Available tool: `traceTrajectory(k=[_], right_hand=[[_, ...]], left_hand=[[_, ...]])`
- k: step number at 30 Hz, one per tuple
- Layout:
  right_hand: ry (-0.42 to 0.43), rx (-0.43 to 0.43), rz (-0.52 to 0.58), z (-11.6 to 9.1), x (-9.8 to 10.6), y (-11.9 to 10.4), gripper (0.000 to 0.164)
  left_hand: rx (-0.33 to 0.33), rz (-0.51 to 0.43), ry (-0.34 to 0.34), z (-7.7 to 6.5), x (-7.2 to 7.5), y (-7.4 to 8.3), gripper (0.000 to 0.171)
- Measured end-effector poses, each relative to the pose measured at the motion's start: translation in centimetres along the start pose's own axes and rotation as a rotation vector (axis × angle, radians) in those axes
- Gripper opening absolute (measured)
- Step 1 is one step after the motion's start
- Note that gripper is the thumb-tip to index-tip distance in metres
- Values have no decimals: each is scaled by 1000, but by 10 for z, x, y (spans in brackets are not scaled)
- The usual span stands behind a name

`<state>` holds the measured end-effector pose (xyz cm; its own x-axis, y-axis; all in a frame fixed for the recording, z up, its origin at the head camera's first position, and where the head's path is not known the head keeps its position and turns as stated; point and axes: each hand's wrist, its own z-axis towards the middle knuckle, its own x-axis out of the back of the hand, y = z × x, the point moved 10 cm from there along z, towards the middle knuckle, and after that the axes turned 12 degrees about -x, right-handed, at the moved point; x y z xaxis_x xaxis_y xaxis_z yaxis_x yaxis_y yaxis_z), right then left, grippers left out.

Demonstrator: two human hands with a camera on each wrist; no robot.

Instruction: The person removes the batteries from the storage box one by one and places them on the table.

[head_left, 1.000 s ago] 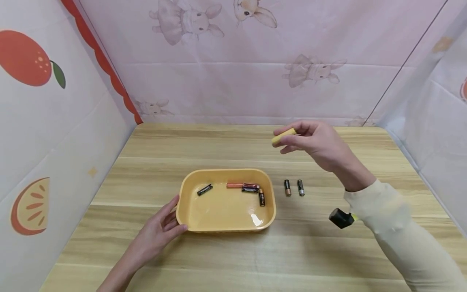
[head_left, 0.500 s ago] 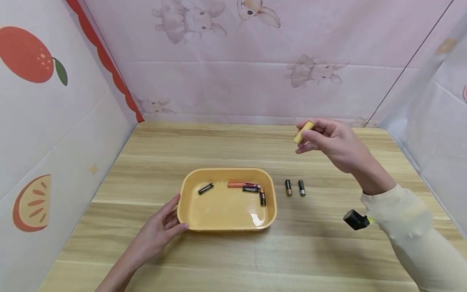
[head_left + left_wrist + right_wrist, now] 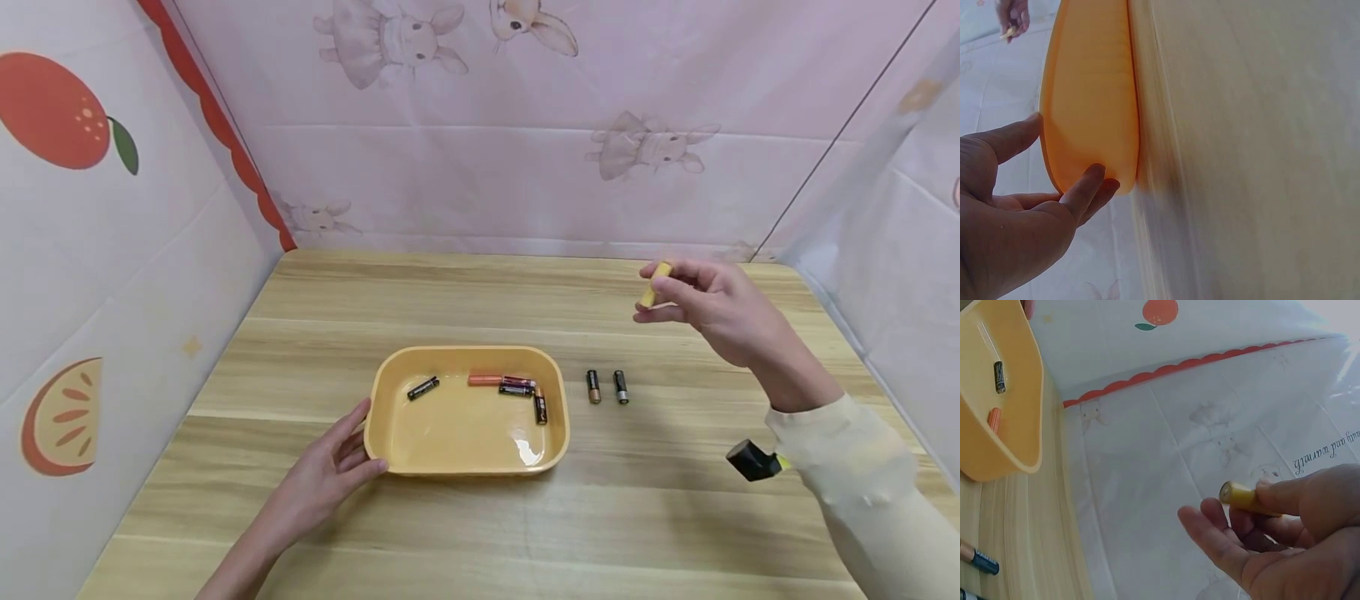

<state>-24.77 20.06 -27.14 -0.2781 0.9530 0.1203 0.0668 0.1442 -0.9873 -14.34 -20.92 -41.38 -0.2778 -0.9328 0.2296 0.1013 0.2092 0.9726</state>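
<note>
My right hand (image 3: 723,304) pinches a yellow battery (image 3: 656,285) between thumb and fingers, raised above the back right of the table. In the right wrist view the yellow battery (image 3: 1241,496) shows one round end. My left hand (image 3: 322,479) holds the left front corner of a shallow yellow plastic basin (image 3: 467,468), thumb at the rim and fingers against the outer wall (image 3: 1094,81). Inside the basin lie a black battery (image 3: 423,388) on the left, and on the right an orange battery (image 3: 484,380) among several dark ones.
Two batteries stand out to the right of the basin on the wooden table (image 3: 480,533): a black and copper one (image 3: 593,387) and a black and silver one (image 3: 621,387). A pink rabbit-print cloth (image 3: 487,183) hangs behind, with fruit-print cloth at both sides.
My right hand has moved right, away from the basin, with the yellow battery, which has turned more upright. The left hand and the basin stay in place.
</note>
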Motion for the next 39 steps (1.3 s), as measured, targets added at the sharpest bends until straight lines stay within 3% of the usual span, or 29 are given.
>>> traceTrajectory(k=[6, 11, 17, 21, 27, 32, 39], right_hand=[[82, -240, -212, -2, 20, 34, 33], [73, -282, -233, 1, 25, 57, 32], [55, -375, -304, 0, 25, 94, 46], [47, -419, -322, 2, 24, 119, 40], [39, -456, -368, 4, 23, 145, 34], [37, -440, -449, 3, 18, 156, 22], [101, -404, -613, 4, 13, 159, 27]], left_hand=[[2, 12, 3, 0, 1, 2, 85], [2, 5, 6, 0, 1, 1, 84], [6, 2, 9, -1, 0, 1, 85], [17, 6, 10, -1, 1, 1, 85], [14, -3, 4, -2, 0, 3, 85], [18, -1, 7, -1, 0, 1, 85], [16, -7, 0, -1, 0, 1, 85]])
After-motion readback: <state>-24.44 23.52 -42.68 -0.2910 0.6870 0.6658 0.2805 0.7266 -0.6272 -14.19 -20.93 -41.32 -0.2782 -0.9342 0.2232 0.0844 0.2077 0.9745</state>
